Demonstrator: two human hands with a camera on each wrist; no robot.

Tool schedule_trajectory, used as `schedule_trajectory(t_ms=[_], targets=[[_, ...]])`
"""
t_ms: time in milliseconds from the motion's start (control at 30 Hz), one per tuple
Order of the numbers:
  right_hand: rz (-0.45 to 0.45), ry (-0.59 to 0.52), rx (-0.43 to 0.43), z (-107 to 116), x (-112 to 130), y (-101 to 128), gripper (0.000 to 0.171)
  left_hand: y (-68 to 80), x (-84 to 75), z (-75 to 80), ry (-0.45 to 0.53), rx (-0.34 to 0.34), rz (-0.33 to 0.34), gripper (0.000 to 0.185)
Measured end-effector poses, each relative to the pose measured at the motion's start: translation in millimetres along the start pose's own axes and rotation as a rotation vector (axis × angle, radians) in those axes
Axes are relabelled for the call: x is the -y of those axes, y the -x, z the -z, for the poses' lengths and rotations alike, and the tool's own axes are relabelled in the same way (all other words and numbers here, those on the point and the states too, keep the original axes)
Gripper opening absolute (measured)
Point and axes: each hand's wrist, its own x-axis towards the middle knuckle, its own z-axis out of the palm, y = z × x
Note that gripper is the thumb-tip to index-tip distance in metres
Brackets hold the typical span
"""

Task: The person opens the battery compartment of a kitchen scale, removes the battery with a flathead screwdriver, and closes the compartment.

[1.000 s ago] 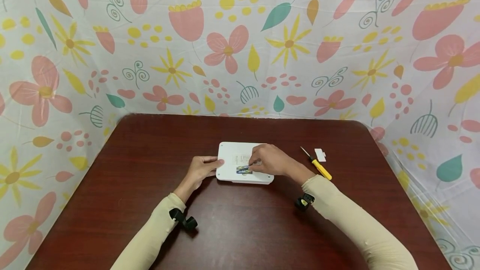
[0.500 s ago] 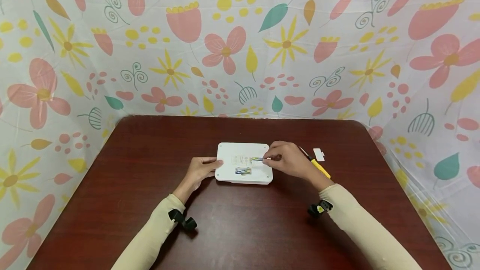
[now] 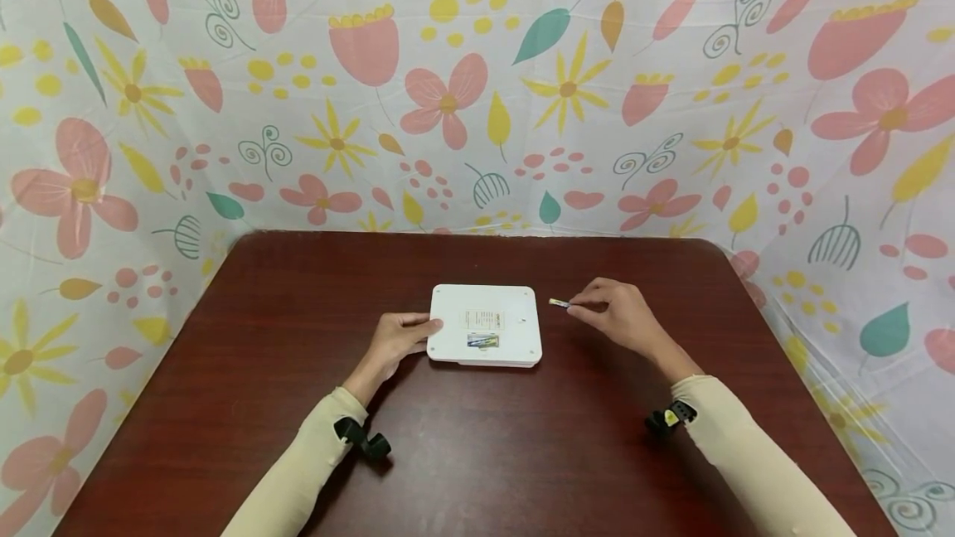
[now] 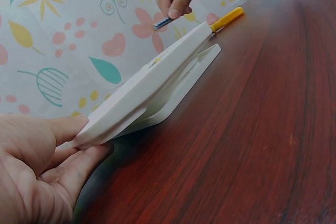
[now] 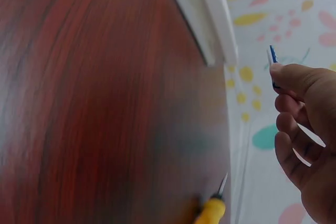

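A flat white device (image 3: 485, 297) lies with its labelled back facing up and a screw in each corner. Its small battery compartment stands uncovered, with blue-and-yellow batteries (image 3: 483, 341) inside. My left hand (image 3: 399, 334) grips the device's left edge, thumb on top and fingers beneath; the left wrist view shows that edge held between them. Off the device's right side, my right hand (image 3: 622, 313) pinches a slim battery (image 3: 559, 303) between thumb and fingertips. In the right wrist view this battery (image 5: 273, 56) pokes out past the thumb, held in the air.
A screwdriver (image 4: 228, 19) with a yellow handle lies on the dark red-brown table (image 3: 298, 288), right of the device; the right hand hides it in the head view. A flowered cloth (image 3: 448, 106) hangs behind the table and at both sides.
My right hand has lifted a battery from the compartment and carried it right, past the device's edge, now covering the screwdriver and small white cover. The left hand stays on the device.
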Motion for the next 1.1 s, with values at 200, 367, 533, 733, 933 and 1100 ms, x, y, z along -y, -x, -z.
schedule_trajectory(t_ms=[200, 367, 533, 733, 933, 1100], targets=[[-0.016, 0.042, 0.015, 4.6, -20.2, 3.3, 0.008, -0.4, -0.1, 0.7, -0.002, -0.004, -0.005, 0.039], [-0.021, 0.075, 0.07, 4.0, -28.9, 2.6, 0.009, 0.1, -0.7, 0.2, 0.01, -0.006, 0.007, 0.038], [0.014, 0.119, 0.105, 0.8, -34.0, -0.7, 0.01, -0.6, 1.1, -0.1, 0.011, -0.007, 0.008, 0.037], [0.063, 0.158, 0.139, -1.4, -38.3, -5.8, 0.009, 0.1, 0.1, 0.2, 0.009, -0.009, 0.005, 0.036], [0.058, 0.186, 0.186, -0.2, -38.5, -7.0, 0.008, 0.1, 0.5, 0.0, 0.008, -0.007, 0.005, 0.037], [0.067, 0.24, 0.227, -0.7, -39.6, -6.7, 0.009, 0.4, -0.3, -0.3, 0.01, -0.008, 0.011, 0.036]])
